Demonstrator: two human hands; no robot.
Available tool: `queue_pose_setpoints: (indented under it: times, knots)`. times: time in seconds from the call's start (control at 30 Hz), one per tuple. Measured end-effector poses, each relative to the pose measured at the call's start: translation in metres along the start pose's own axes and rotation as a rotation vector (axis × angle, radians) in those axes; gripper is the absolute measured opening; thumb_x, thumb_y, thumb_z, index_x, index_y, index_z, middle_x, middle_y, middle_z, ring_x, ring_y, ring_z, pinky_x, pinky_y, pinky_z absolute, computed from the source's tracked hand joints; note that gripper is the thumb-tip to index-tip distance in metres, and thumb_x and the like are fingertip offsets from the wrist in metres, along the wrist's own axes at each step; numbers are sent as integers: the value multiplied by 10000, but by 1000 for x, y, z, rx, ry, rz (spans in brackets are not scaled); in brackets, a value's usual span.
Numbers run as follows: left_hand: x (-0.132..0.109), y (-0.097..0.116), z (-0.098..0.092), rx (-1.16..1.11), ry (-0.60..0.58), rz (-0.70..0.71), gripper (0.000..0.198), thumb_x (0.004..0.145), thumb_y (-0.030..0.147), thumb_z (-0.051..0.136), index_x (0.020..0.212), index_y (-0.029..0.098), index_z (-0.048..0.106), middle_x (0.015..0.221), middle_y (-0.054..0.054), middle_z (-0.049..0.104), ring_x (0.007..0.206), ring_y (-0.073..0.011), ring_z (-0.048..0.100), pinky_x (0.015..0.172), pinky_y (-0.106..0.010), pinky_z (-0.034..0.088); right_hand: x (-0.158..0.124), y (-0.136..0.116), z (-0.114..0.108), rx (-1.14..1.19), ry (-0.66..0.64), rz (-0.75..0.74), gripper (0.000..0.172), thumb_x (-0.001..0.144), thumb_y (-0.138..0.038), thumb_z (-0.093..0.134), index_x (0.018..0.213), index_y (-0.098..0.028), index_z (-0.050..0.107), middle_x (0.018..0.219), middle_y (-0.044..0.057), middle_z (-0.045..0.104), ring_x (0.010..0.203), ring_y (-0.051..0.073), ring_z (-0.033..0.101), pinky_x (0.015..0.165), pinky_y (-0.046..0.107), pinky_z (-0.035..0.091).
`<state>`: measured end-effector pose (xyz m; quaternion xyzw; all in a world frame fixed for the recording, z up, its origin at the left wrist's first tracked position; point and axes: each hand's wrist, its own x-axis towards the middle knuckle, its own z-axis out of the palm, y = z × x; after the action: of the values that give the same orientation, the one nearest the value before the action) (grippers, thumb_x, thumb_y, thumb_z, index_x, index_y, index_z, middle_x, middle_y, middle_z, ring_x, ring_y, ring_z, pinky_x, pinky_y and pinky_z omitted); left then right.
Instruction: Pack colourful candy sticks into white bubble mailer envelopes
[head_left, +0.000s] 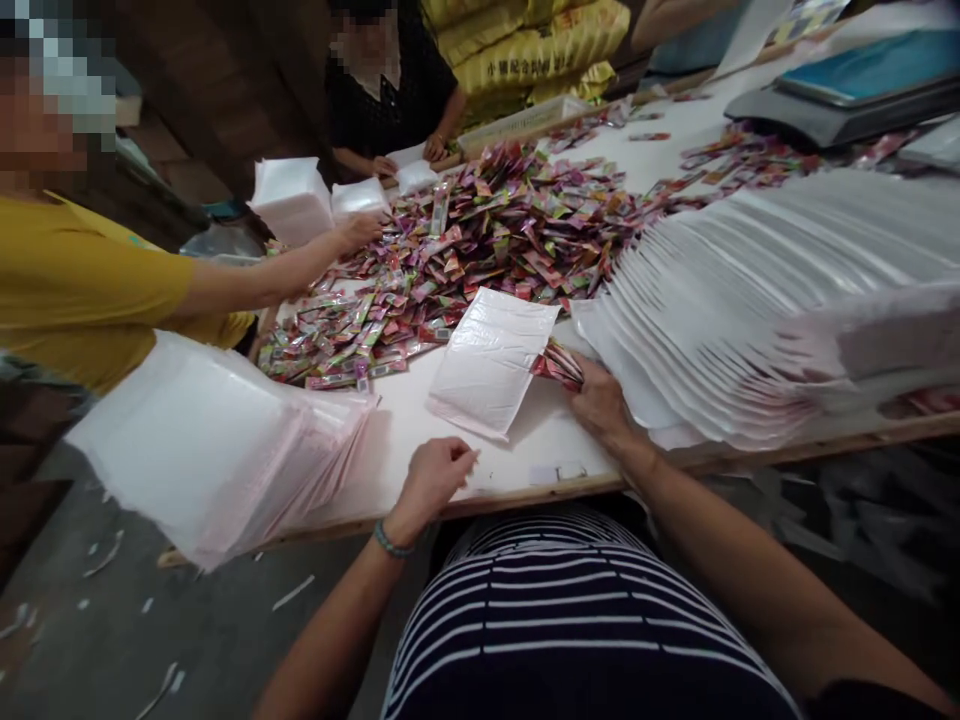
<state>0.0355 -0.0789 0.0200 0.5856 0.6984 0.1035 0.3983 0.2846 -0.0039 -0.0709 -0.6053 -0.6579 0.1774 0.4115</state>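
My right hand [602, 400] is closed around a bunch of small red snack-like packets [557, 366]. The packets reach to the right side of a white padded mailer [491, 365], which lies tilted on the white tabletop. Below that mailer, by the table's front edge, is my left hand [441, 470]. Its thumb and fingers are pinched together; what they hold, if anything, is too small to make out. Behind the mailer spreads a large heap of the colourful packets [517, 220].
Padded mailers [195, 440] are stacked at the left edge, and a fanned row of mailers [720, 300] lies to the right. A scale [847, 85] stands at the back right. A yellow-sleeved co-worker's hand [364, 232] touches the heap; another person works beyond.
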Motion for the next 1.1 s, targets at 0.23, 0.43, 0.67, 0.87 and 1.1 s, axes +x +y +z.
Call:
queue_pose_setpoints:
  times: [0.23,0.43,0.67,0.87,1.1]
  knots:
    - [78,3,-31,822,12,726,553,768,26,514,1295,192,547,1396,-138,521,1351,-251,420,1115,-405,328,-2,-9,4,66,72,113,545,743,-198,519,1285,-158,571,1077,110,702,961,277,655,879,429,517]
    - [78,1,-9,777,47,540,258,866,63,409,965,123,640,946,-160,676,940,-245,647,852,-363,478,-28,-41,-18,218,101,209,535,764,-248,531,1290,-161,573,1068,97,709,942,270,674,870,424,542]
    - [53,17,38,655,131,358,205,909,213,450,972,144,633,901,-141,697,829,-248,668,681,-308,432,-56,-63,-9,354,-166,-152,476,838,-251,540,1310,-192,547,1264,99,634,1143,244,605,989,400,490]
    - [76,28,29,572,278,247,310,973,255,317,938,159,609,803,-102,691,739,-217,647,616,-292,351,-42,-45,2,-223,-398,-122,558,787,-33,447,1334,-118,523,1170,141,652,1058,253,590,932,374,468]
    - [52,28,30,580,329,563,267,964,268,348,874,184,585,778,-83,661,736,-198,607,639,-293,334,-28,-72,-1,-597,-389,-239,368,898,-88,403,1220,-126,577,1178,184,606,1002,283,562,841,377,452]
